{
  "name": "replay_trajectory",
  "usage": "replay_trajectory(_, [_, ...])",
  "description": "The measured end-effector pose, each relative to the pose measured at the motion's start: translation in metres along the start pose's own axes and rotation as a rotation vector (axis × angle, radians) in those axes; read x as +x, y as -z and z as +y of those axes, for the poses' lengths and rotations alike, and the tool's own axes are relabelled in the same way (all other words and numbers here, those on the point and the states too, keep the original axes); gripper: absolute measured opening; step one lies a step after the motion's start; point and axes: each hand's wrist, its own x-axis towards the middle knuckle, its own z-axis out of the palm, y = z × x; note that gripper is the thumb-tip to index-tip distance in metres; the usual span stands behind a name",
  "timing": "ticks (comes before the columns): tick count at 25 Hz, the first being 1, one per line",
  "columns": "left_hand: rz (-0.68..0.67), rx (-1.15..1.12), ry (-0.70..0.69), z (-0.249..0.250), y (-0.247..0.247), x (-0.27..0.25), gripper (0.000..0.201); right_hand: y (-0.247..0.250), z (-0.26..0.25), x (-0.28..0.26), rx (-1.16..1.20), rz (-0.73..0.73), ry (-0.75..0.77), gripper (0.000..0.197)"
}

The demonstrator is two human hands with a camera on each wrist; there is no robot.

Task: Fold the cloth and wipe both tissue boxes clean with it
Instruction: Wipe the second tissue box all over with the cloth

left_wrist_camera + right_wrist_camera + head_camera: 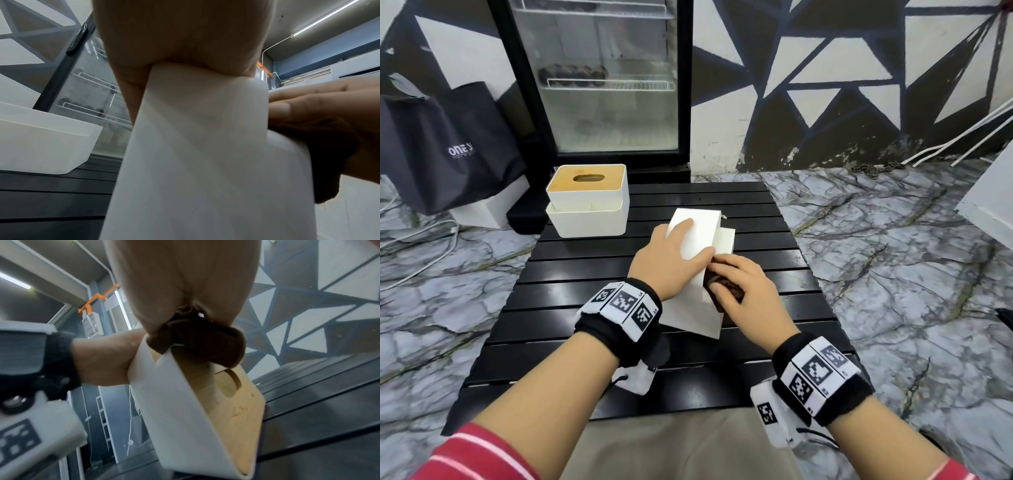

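table [592, 308]: black slatted top in front of you, holding both boxes.
fridge [599, 78]: glass door, standing past the table's far edge, dark round items on a wire shelf.
bag [445, 144]: dark, on the floor to your far left, white lettering on its side.
far box [589, 202]: white, wooden lid with an oval slot, upright at the table's far left corner, well apart from your hands.
near box [697, 236]: white, tipped on its side mid-table so its wooden slotted lid faces right; one end rests on the table.
left hand [671, 260]: you grip the near box from above, fingers wrapped over its upper white side, thumb at the right edge.
right hand [739, 284]: you hold the cloth bunched under curled fingers and press it against the lid side of the near box, just beside your left thumb.
cloth [722, 291]: dark brown, folded into a small wad, touching the near box's upper edge.
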Motion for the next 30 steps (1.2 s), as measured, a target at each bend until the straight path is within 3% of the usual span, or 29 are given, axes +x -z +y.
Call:
replay_trajectory(3, [0.005,0.005,-0.004,-0.001,0.000,0.003,0.064,-0.008,-0.007,0.005,-0.012,0.039,-0.001,0.027])
replay_trajectory(9, [-0.022,0.025,-0.037,-0.006,0.001,0.006,0.069,0.004,0.001,-0.007,-0.006,-0.069,0.043,0.030])
replay_trajectory(12, [-0.007,0.040,-0.023,-0.004,0.000,0.006,0.064,0.001,-0.001,0.005,-0.004,-0.032,-0.012,0.030])
replay_trajectory(15, [-0.014,0.033,-0.021,-0.005,0.001,0.008,0.064,-0.011,-0.010,0.003,-0.014,0.027,0.044,0.024])
replay_trajectory(18, [-0.026,0.030,-0.031,-0.007,0.001,0.008,0.065,-0.006,-0.006,-0.008,-0.018,-0.021,0.095,0.028])
replay_trajectory(21, [-0.012,0.039,-0.025,-0.005,-0.001,0.007,0.067,0.004,0.001,0.001,-0.020,-0.067,0.035,0.028])
replay_trajectory(25, [0.003,0.032,-0.018,-0.004,-0.001,0.006,0.063,-0.008,-0.010,0.005,-0.027,0.016,0.064,0.020])
replay_trajectory(30, [-0.017,0.034,-0.048,-0.006,0.000,0.007,0.063,0.004,0.000,-0.008,-0.018,-0.060,0.075,0.030])
